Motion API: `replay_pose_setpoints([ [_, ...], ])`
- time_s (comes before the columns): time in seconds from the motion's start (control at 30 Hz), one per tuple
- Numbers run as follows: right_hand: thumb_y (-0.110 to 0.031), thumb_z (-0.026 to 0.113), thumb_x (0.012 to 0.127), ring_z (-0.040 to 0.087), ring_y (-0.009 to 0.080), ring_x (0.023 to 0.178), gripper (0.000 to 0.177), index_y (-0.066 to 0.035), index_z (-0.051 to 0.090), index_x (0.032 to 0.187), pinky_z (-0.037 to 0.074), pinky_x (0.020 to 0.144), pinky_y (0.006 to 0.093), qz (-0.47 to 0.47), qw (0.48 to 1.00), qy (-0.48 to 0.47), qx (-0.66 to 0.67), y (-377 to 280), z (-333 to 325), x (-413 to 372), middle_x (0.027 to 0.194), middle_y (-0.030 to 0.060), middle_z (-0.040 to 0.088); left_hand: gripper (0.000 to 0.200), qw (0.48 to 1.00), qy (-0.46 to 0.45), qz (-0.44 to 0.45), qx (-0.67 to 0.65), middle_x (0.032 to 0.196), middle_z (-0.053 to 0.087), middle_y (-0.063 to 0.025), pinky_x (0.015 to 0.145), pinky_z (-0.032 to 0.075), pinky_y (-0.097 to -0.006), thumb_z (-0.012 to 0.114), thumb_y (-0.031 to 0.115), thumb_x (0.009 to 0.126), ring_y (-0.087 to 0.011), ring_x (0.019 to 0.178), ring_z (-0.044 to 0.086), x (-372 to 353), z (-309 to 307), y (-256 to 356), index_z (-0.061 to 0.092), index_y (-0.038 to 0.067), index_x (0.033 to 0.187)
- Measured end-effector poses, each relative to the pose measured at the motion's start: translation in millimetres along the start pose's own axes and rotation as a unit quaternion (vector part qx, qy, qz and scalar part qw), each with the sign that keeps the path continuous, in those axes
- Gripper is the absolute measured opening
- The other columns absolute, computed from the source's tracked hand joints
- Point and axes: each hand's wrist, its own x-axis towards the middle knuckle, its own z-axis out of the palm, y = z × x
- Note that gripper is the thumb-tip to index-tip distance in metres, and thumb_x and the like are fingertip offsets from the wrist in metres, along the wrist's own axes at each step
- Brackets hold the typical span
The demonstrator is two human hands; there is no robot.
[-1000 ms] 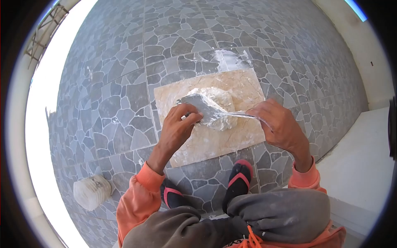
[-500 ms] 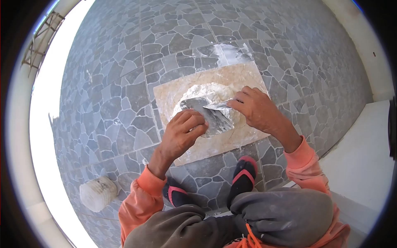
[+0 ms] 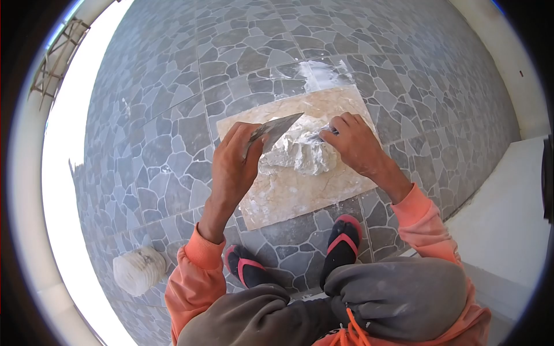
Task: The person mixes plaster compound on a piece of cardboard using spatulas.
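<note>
Paste (image 3: 306, 153) sits heaped around the middle of the slab (image 3: 288, 199), well inside all four edges. The left hand (image 3: 234, 161), over the slab's left edge, is clamped on a blade (image 3: 274, 132) tilted above the heap; the right hand (image 3: 356, 144), toward the right edge, is closed around a tool (image 3: 316, 136) mostly hidden by the fingers and paste. Too hard a push could drive paste over the far edge, where a white smear (image 3: 326, 76) already marks the floor (image 3: 173, 155). If the blade twists in the grip, it might drop its load or knock the tool. A sandal (image 3: 343, 242) near the near edge could catch drips.
</note>
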Motion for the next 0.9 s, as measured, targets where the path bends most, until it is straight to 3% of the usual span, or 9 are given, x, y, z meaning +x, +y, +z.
replay_pose_setpoints([
  [0.07,-0.009,0.057,0.082,0.053,0.0243,0.091,0.010,-0.010,0.062,0.090,0.044,0.081,0.0373,-0.011,0.999,0.030,-0.001,-5,-3,3,0.089,0.0083,0.054,0.013,0.998,-0.049,-0.035,0.001,0.092,0.063,-0.0145,0.070,0.049,-0.0377,0.059,0.006,0.089,-0.0338,0.079,0.062,6,3,1,0.061,0.000,0.101],
  [0.17,-0.011,0.057,0.082,0.053,0.0243,0.089,0.007,-0.010,0.061,0.088,0.044,0.082,0.0379,-0.031,0.998,0.059,-0.021,-12,-8,11,0.089,0.0084,0.052,0.015,0.995,-0.099,-0.005,-0.004,0.087,0.062,-0.0169,0.069,0.047,-0.0376,0.059,0.010,0.091,-0.0324,0.076,0.060,14,18,-8,0.061,-0.002,0.100],
  [0.3,-0.011,0.056,0.081,0.052,0.0241,0.088,0.007,-0.009,0.060,0.087,0.043,0.081,0.0378,-0.038,0.995,0.080,-0.040,-15,-19,15,0.088,0.0081,0.052,0.016,0.980,-0.186,0.018,0.064,0.091,0.063,-0.0191,0.072,0.047,-0.0426,0.060,0.011,0.090,-0.0392,0.082,0.061,30,22,-17,0.062,-0.002,0.100],
  [0.47,-0.003,0.057,0.077,0.053,0.0250,0.086,0.020,-0.006,0.063,0.096,0.045,0.079,0.0363,0.022,0.998,0.061,-0.003,-15,-32,4,0.087,0.0085,0.053,0.017,0.973,-0.201,0.016,0.111,0.095,0.064,-0.0198,0.074,0.048,-0.0434,0.059,0.011,0.090,-0.0400,0.085,0.061,35,24,-30,0.062,-0.002,0.100],
  [0.67,-0.001,0.057,0.075,0.058,0.0299,0.081,0.030,-0.003,0.062,0.105,0.051,0.070,0.0396,0.158,0.971,0.055,0.172,-23,-14,-29,0.088,0.0116,0.054,0.019,0.972,-0.202,0.011,0.121,0.094,0.066,-0.0218,0.073,0.050,-0.0433,0.060,0.011,0.090,-0.0394,0.082,0.064,48,-5,-31,0.063,-0.003,0.102],
  [0.77,-0.005,0.058,0.076,0.059,0.0305,0.082,0.030,-0.003,0.061,0.106,0.052,0.068,0.0412,0.173,0.972,0.035,0.156,-38,-6,-35,0.087,0.0124,0.054,0.021,0.953,-0.259,-0.019,0.155,0.091,0.067,-0.0244,0.072,0.050,-0.0427,0.061,0.011,0.090,-0.0386,0.079,0.066,65,-29,-27,0.063,-0.004,0.105],
  [0.83,-0.008,0.060,0.075,0.059,0.0280,0.081,0.029,-0.003,0.061,0.104,0.054,0.065,0.0376,0.154,0.985,0.012,0.080,-55,1,-29,0.086,0.0123,0.054,0.022,0.951,-0.275,-0.002,0.143,0.088,0.067,-0.0244,0.070,0.050,-0.0439,0.061,0.012,0.090,-0.0394,0.077,0.065,79,-34,-32,0.063,-0.004,0.105],
  [0.9,-0.010,0.062,0.075,0.059,0.0267,0.080,0.030,-0.004,0.061,0.104,0.054,0.064,0.0358,0.150,0.988,-0.030,0.034,-79,7,-19,0.086,0.0122,0.054,0.022,0.957,-0.249,0.022,0.151,0.086,0.066,-0.0248,0.070,0.049,-0.0450,0.060,0.013,0.090,-0.0400,0.076,0.064,90,-30,-29,0.062,-0.004,0.104],
])
